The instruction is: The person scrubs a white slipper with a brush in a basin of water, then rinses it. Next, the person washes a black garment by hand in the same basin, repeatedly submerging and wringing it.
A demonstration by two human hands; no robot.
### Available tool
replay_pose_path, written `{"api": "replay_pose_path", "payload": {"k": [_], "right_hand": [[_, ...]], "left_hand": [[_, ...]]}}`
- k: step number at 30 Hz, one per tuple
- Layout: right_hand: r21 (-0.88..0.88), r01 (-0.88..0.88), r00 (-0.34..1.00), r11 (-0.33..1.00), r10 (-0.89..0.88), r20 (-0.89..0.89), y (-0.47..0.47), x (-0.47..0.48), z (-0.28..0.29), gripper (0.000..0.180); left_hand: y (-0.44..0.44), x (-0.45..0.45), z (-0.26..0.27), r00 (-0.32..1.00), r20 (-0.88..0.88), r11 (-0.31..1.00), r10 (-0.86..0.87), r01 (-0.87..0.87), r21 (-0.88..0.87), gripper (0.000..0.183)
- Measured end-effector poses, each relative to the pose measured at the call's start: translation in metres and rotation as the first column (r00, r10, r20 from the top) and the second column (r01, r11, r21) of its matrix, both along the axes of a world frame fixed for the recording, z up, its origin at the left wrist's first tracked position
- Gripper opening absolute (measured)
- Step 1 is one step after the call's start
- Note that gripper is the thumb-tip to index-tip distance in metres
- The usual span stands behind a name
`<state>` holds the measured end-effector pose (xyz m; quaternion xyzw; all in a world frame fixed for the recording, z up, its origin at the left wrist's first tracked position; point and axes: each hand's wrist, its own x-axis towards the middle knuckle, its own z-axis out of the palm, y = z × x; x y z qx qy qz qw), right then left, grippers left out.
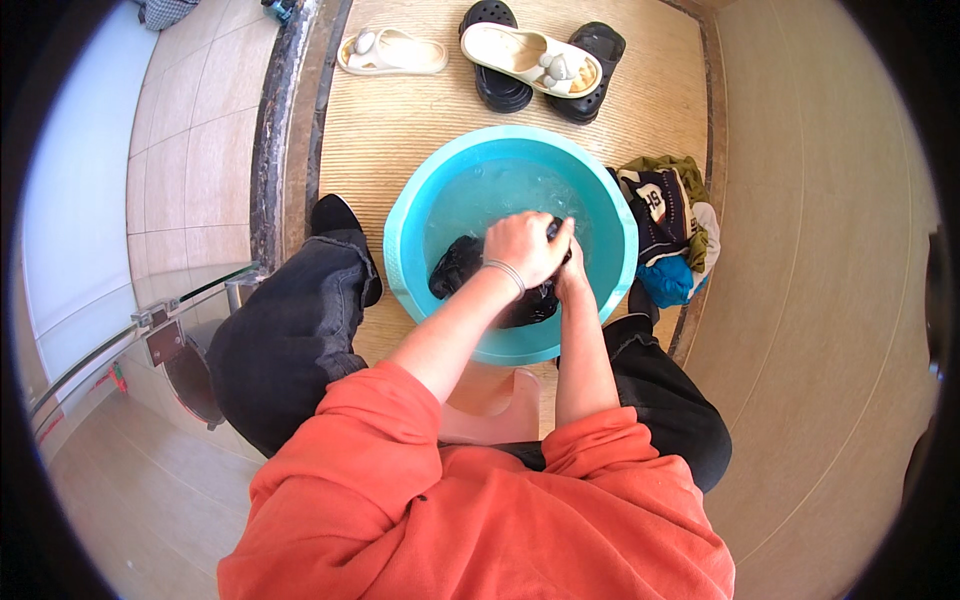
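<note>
A turquoise plastic basin (399, 247) of slightly cloudy water stands on the floor between my legs. In it lies a wet black garment (456, 268), bunched up and partly under the water. My left hand (521, 244), with a band around its wrist, grips a fold of this black cloth over the right half of the basin. Pressed close beside it, my right hand (574, 262) holds the same fold from the right. The fingers overlap there, and much of the gripped cloth is hidden behind them.
Right of the basin lies a pile of clothes (664, 225) against the tiled wall (802, 247). Beyond the basin are black clogs (504, 86) and white sandals (394, 54). A glass panel with a metal hinge (161, 334) stands by my left knee. A pink stool (491, 424) is beneath me.
</note>
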<state>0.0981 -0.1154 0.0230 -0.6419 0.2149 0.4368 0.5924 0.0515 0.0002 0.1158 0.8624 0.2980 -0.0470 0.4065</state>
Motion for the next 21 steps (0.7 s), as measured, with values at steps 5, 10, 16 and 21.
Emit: {"api": "replay_pose_path", "payload": {"k": [5, 10, 16, 21], "right_hand": [[-0.424, -0.318, 0.879, 0.848, 0.431, 0.202, 0.007, 0.015, 0.009, 0.091], [-0.730, -0.343, 0.640, 0.591, 0.716, 0.278, 0.012, 0.025, 0.050, 0.085], [-0.865, -0.154, 0.356, 0.478, 0.843, 0.402, 0.019, 0.007, 0.061, 0.086], [-0.947, -0.296, 0.174, 0.128, 0.982, 0.078, 0.034, -0.023, 0.047, 0.104]], "left_hand": [[0.039, 0.000, -0.016, 0.970, -0.240, 0.998, 0.038, -0.024, 0.059, 0.059], [0.058, -0.021, -0.043, 0.943, -0.308, 0.971, 0.127, -0.054, 0.234, 0.059], [0.040, -0.051, -0.071, 0.954, -0.295, 0.912, -0.049, 0.163, 0.376, 0.074], [0.028, -0.059, -0.084, 0.908, -0.411, 0.936, -0.086, 0.215, 0.279, 0.086]]}}
